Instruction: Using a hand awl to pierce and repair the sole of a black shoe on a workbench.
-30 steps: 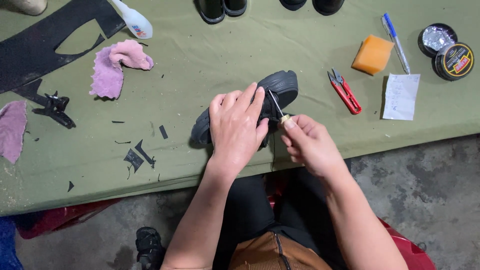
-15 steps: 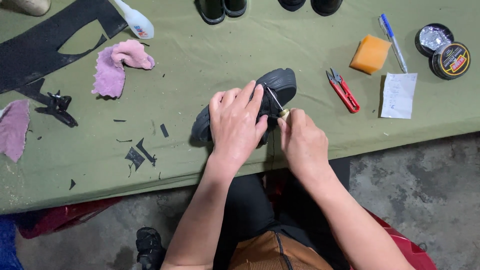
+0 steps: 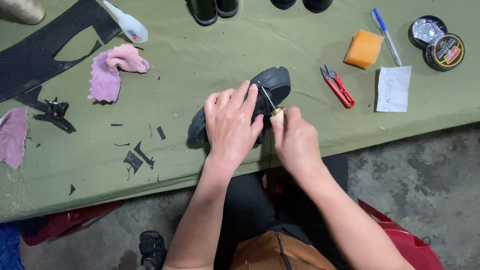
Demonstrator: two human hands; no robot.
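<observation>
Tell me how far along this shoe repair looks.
Done: black scraps already cut. In hand: left hand pins the black shoe while right hand drives a wooden-handled awl into it. Left: stitching extent unclear; polish tin and sponge lie aside.

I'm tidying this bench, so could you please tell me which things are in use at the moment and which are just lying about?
In use: black shoe, pressed down by the left hand; awl, gripped in the right hand, its tip at the shoe.

Lying about: red snips, orange sponge, pen, paper slip, polish tin, glue bottle, pink rag, black scraps.
</observation>
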